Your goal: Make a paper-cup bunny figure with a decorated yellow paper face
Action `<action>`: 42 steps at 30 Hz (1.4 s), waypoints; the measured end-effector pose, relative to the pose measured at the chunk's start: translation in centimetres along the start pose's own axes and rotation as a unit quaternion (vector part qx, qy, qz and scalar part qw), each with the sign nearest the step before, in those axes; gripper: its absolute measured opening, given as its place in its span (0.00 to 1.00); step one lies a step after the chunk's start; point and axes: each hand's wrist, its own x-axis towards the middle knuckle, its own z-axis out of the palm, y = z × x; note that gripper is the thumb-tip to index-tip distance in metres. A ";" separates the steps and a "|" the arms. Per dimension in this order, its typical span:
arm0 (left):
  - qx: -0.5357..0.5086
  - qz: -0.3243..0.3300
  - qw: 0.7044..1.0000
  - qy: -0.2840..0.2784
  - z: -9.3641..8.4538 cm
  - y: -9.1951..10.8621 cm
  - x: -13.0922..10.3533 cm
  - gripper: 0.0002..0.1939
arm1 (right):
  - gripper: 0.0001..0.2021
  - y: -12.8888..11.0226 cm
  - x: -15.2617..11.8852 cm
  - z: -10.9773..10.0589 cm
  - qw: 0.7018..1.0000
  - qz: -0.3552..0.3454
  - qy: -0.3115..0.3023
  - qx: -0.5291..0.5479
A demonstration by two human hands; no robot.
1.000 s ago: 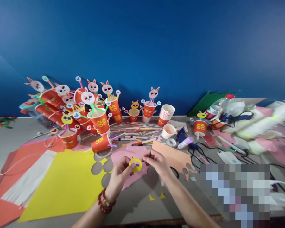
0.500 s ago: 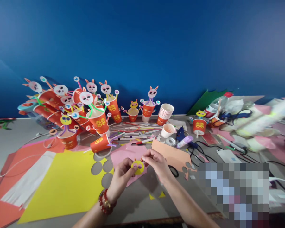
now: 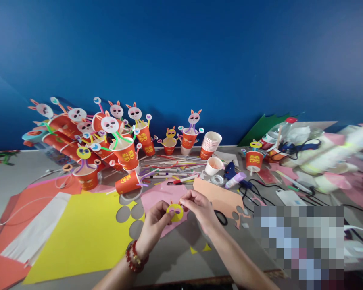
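Note:
A small yellow paper face (image 3: 177, 215) with pink and purple eye patches is pinched at its left side between the thumb and fingers of my left hand (image 3: 158, 219). My right hand (image 3: 199, 204) is closed at the upper right edge of the face, its fingertips around a small orange ear piece. Another ear stands up at the top of the face. Beneath both hands lies a pink sheet (image 3: 153, 197). A yellow sheet (image 3: 87, 233) with round holes cut at its right edge is left of my left hand.
Red cups (image 3: 127, 155) with rabbit faces crowd the back left. Behind my hands are pens (image 3: 166, 176), a white cup (image 3: 214, 166), a tape roll (image 3: 217, 180) and a blue glue gun (image 3: 229, 170). A phone (image 3: 289, 198) and black cables lie on the right.
Both hands stay in nearly the same place. The yellow face has shifted very slightly to the left.

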 end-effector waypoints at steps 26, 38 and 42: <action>0.006 -0.004 1.000 0.007 0.1 0.4 -0.2 0.15 | 0.13 -0.3 -0.2 0.1 1.000 -0.001 -0.002 0.003; 0.014 0.009 1.000 0.013 0.2 0.1 -0.1 0.16 | 0.12 -0.3 -0.5 0.1 1.000 0.000 -0.007 0.012; 0.010 0.006 1.000 0.010 0.2 0.1 -0.1 0.16 | 0.11 -0.2 -0.5 0.2 1.000 0.001 -0.016 0.018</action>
